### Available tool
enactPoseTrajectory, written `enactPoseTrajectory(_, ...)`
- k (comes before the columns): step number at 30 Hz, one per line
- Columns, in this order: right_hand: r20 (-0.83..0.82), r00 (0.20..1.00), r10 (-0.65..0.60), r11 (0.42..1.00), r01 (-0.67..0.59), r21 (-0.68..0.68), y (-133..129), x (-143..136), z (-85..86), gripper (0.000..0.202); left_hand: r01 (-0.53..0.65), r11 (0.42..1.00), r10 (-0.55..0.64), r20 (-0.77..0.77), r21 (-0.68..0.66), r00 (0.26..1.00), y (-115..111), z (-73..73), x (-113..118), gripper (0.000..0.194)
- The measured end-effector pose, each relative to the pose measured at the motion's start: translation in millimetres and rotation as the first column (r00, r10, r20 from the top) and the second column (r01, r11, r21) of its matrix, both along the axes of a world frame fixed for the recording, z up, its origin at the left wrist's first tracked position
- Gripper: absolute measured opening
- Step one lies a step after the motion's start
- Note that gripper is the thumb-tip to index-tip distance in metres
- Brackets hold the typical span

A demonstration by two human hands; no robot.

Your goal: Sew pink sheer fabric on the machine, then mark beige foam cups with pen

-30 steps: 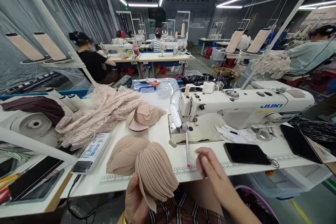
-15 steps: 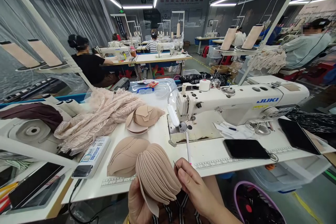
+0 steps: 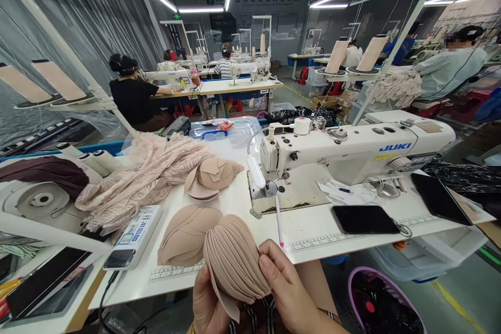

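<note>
A fanned stack of beige fabric cup pieces [image 3: 237,261] is held over the table's front edge, its many curved layers facing up. My left hand [image 3: 207,300] is closed round the stack's lower left side, and one piece hangs below the rest there. On the right edge, my right hand [image 3: 285,282] pinches the layers between thumb and fingers; whether it also keeps a thin dark object is hidden. Just behind lies a flat pile of beige cup pieces [image 3: 188,235]. Another beige pile [image 3: 211,177] sits farther back, beside the lace.
A white JUKI sewing machine [image 3: 352,146] stands to the right, with a white pen [image 3: 279,222] and a black phone [image 3: 366,219] in front. Pale lace [image 3: 152,167] and a white boxed device [image 3: 135,237] lie left. A purple basket [image 3: 354,284] is below the table. Other people sit farther off.
My right hand has closed in on the stack's right edge. The thin dark object that stuck out from its fingers no longer shows. The view has shifted slightly.
</note>
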State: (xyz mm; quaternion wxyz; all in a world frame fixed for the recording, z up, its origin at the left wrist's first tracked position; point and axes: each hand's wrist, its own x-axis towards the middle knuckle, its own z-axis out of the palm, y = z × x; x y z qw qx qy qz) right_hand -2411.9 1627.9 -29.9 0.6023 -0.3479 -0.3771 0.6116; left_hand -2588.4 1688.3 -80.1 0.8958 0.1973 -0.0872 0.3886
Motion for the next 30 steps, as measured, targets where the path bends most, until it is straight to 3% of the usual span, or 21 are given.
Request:
enactPoseTrajectory(8, -0.005, 1.000, -0.026, 1.000, 0.026, -0.002, -0.2, -3.9, 1.0, 0.043, -0.006, 1.000, 0.006, -0.006, 0.016, 1.000, 0.5, 0.3, 2.0, 0.048)
enactPoseTrajectory(14, 0.022, 0.998, -0.065, 0.998, 0.065, 0.004, 0.6, -5.8, -3.3, 0.044, -0.019, 0.997, 0.017, 0.016, 0.076, 1.000, 1.3, 7.4, 6.1, 0.049)
enactPoseTrajectory(19, 0.022, 0.997, -0.078, 0.997, 0.079, -0.009, 0.9, -6.4, -5.0, 0.045, -0.018, 0.999, 0.017, 0.029, 0.049, 0.999, 0.9, 11.3, 6.8, 0.050)
enactPoseTrajectory(30, -0.052, 0.998, -0.028, 1.000, 0.028, 0.000, 1.5, -5.9, -0.7, 0.041, -0.026, 1.000, 0.026, -0.024, -0.015, 0.999, 2.8, 2.7, 1.7, 0.053)
